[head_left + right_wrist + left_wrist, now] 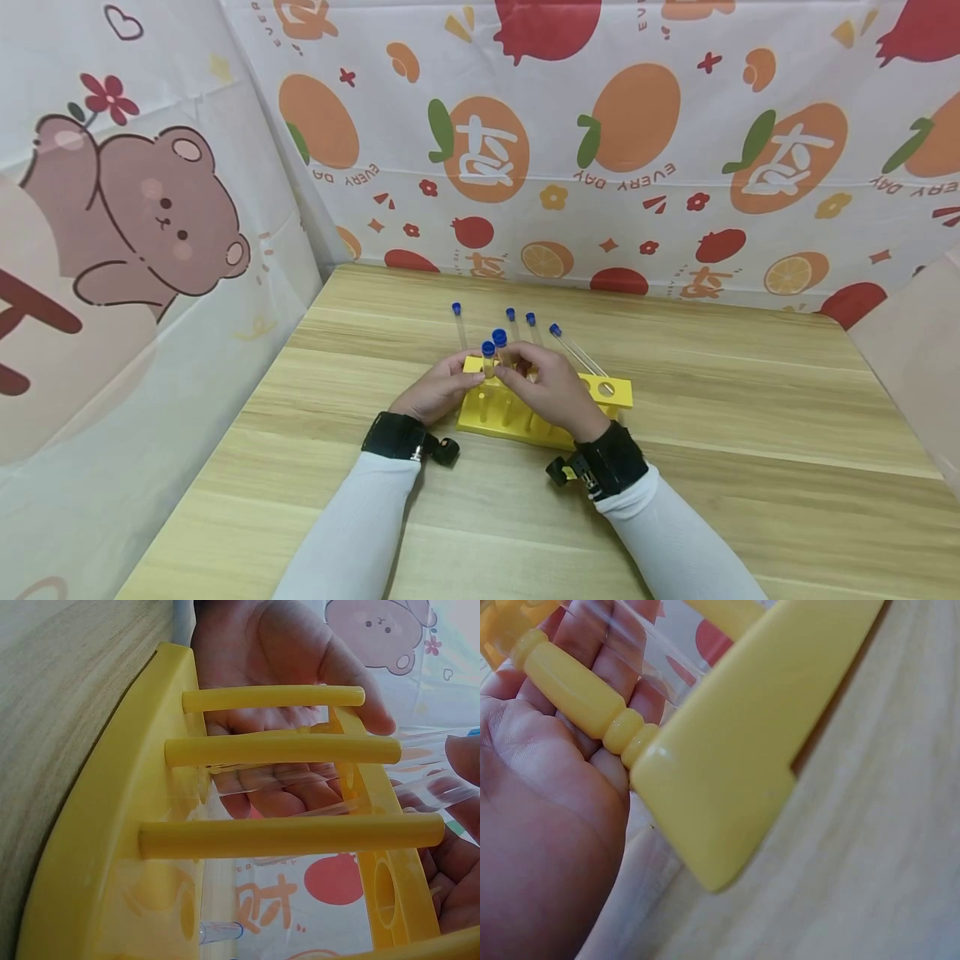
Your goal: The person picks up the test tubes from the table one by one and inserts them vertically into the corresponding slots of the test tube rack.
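Observation:
A yellow test tube rack (622, 393) stands on the table, with its row of posts toward me. My left hand (433, 393) holds its left end, thumb by the top plate and fingers behind an end post (574, 686). Two clear test tubes with blue caps stand at that end: a front test tube (488, 351) and, just behind it, another test tube (500, 338). My right hand (553, 390) pinches the rear one below its cap. In the right wrist view, the clear tubes pass between the rack's plates, beside the right hand's fingers (450, 877).
Behind the rack lie several more blue-capped tubes, among them a left tube (457, 309), a middle tube (512, 315) and a slanted tube (556, 331). Printed cloth (555, 217) hangs along the far and left sides of the wooden table (750, 467).

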Demonstrator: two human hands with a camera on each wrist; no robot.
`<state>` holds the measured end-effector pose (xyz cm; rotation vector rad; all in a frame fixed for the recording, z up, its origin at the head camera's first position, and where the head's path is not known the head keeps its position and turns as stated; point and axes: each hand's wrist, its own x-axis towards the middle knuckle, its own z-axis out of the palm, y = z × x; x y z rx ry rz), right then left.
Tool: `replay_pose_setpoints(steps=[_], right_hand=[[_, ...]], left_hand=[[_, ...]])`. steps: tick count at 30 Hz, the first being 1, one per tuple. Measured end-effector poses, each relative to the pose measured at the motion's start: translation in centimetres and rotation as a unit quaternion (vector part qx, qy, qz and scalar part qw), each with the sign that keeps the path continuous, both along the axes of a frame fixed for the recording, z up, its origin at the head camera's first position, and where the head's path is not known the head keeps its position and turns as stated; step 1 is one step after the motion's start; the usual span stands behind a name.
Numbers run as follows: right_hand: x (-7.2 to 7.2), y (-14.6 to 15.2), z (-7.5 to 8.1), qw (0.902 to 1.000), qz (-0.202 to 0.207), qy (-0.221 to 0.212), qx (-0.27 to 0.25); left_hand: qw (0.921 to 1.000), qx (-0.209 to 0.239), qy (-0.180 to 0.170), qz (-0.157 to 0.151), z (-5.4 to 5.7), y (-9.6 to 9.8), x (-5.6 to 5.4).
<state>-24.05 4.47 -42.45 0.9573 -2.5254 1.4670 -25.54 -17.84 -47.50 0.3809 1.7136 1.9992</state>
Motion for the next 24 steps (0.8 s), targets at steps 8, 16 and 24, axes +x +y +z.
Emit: replay_pose_setpoints(steps=[8, 16, 24], right_hand=[[-0.02, -0.04, -0.01, 1.0, 0.002, 0.004, 0.0], [-0.05, -0.04, -0.15, 1.0, 0.001, 0.009, -0.001], [-0.1, -0.03, -0.18, 0.9999, 0.002, 0.016, 0.001]], left_hand=[[1.0, 0.004, -0.002, 0.001, -0.14, 0.01, -0.1], [0.9999, 0.011, -0.001, 0.003, -0.07, 0.08, -0.03], [1.0, 0.009, 0.0, 0.003, -0.04, 0.08, -0.05]])
